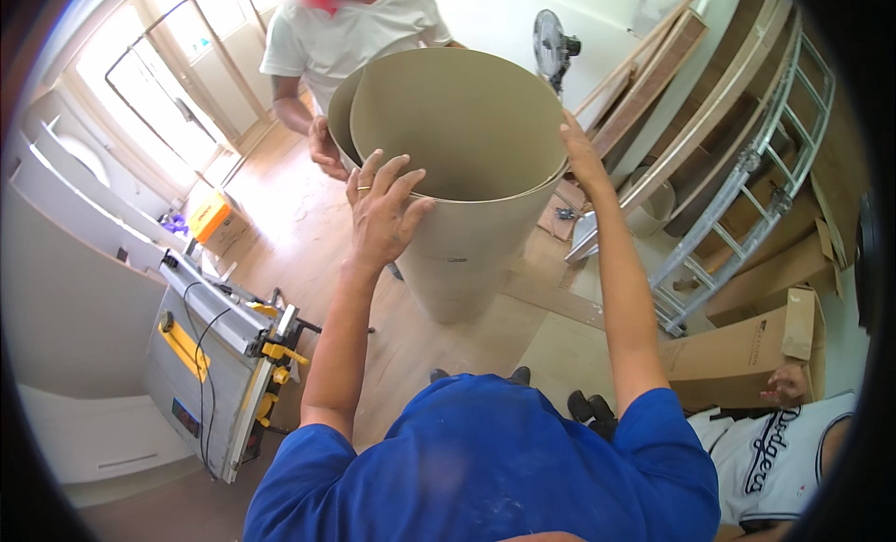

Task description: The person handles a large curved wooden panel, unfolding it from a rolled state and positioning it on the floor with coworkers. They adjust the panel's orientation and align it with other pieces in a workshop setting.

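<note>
Left hand (385, 206) spread wide, fingers laid across the near-left rim of a big rolled sheet (467, 239), and we see it open, not closed into a fist. Over on the far right edge, our right hand (582, 153) lies along the rim with the fingers stretched out; how firmly it presses, we cannot tell. From the head view, the only one we have, the roll stands upright before us, mouth up, its foot seemingly down on the floor (280, 215). Across from us a co-worker in a white shirt (359, 28) has a hand (324, 150) at the roll's left side.

Now, how does it handle? We judge it thin, springy and smooth: stiff enough to stand, bendy enough to coil, and likely to spread if let loose. It's tall, so probably awkward more than heavy, and the thin edge looks easy to chip. We'd take hold on opposite sides, palms against the outer wall, keeping the overlapping layers at the left pressed together.
</note>
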A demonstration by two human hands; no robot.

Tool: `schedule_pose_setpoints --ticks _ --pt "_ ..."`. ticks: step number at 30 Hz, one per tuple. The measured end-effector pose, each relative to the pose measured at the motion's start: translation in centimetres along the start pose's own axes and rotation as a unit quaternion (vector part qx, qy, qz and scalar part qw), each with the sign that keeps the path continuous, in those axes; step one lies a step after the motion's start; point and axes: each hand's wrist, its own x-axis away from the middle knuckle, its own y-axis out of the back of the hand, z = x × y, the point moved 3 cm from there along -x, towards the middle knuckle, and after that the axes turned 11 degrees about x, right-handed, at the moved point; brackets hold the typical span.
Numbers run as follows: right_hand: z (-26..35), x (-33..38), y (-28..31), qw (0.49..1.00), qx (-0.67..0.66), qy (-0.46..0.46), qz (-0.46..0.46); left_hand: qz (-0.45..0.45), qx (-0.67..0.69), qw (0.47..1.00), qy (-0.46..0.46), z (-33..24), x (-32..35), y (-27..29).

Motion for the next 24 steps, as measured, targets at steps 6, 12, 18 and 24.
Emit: schedule_pose_setpoints --ticks 6,12,18,24 --pt "-1.1 -1.2 0.9 0.994 0.079 0.065 -0.035 -0.048 0.031 0.998 0.034 -0.6 1.3 -0.5" --pt "-1.8 3.1 5.7 0.941 0.250 0.202 -0.105 -0.061 -0.040 0.997 0.030 -0.4 2.0 -0.4" --pt "1.9 8.2 11.6 0.856 0.362 0.370 -0.006 -0.014 -0.115 0.991 0.070 -1.8 3.0 1.8" --pt "4.2 12.9 11.3 0.831 0.268 0.487 0.027 0.047 -0.108 0.982 0.145 -4.4 3.7 4.7"
